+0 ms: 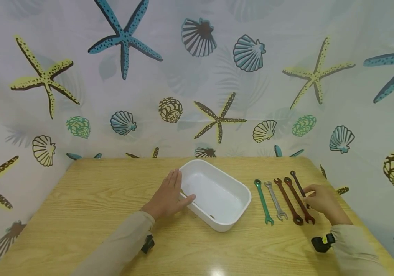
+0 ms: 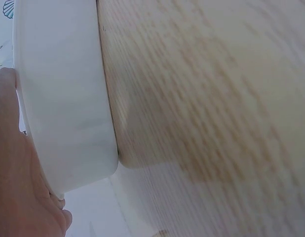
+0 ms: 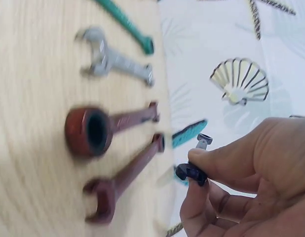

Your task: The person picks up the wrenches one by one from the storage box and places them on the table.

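A white basin (image 1: 214, 188) sits mid-table, its outer wall (image 2: 68, 94) plain in the left wrist view. My left hand (image 1: 169, 193) rests on its left rim with straight fingers, the thumb reaching over the inside. My right hand (image 1: 322, 199) pinches a small dark combination wrench (image 1: 298, 184) between thumb and fingers, above the table's right side. The dark open end of that wrench (image 3: 191, 173) points toward the right wrist camera. To the left of this hand lie a green wrench (image 1: 263, 201), a silver wrench (image 1: 276, 200) and two reddish-brown wrenches (image 1: 288, 200).
The wooden table (image 1: 107, 184) meets a curtain (image 1: 169, 142) printed with shells and starfish along its back. Small dark marks show at the basin's inner edge. Each wrist carries a black camera mount (image 1: 322, 243).
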`<control>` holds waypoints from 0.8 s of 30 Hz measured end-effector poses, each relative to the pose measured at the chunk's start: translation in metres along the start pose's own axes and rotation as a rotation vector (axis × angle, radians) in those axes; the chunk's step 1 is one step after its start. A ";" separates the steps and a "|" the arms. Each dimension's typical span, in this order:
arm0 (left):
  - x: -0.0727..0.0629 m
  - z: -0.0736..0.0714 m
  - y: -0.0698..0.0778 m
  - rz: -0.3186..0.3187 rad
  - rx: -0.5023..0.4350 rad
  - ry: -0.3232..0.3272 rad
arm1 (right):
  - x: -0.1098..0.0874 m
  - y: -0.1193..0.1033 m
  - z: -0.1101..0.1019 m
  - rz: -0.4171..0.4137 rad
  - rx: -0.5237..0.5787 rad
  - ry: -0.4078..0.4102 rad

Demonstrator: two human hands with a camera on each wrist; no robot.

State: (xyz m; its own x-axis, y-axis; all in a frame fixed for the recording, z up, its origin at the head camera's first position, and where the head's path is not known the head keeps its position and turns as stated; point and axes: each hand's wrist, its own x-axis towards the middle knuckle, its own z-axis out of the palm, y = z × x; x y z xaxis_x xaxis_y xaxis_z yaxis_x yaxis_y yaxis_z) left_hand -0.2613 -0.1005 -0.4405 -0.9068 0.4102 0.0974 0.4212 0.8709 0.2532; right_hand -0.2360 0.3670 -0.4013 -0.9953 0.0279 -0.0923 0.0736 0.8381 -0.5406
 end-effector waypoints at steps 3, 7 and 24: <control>0.000 0.000 0.000 -0.003 -0.001 -0.008 | 0.004 0.014 -0.002 0.007 -0.021 -0.002; 0.000 0.000 0.000 -0.004 0.002 -0.004 | 0.007 0.027 -0.001 0.037 -0.034 -0.007; 0.002 0.004 -0.004 -0.006 0.000 0.000 | 0.009 0.038 0.009 0.033 -0.131 0.009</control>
State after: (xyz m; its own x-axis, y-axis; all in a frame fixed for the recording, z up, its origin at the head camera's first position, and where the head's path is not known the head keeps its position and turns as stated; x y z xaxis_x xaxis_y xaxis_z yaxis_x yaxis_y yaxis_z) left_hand -0.2648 -0.1017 -0.4447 -0.9094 0.4048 0.0956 0.4155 0.8734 0.2540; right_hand -0.2414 0.3938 -0.4303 -0.9931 0.0609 -0.1006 0.0980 0.9007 -0.4232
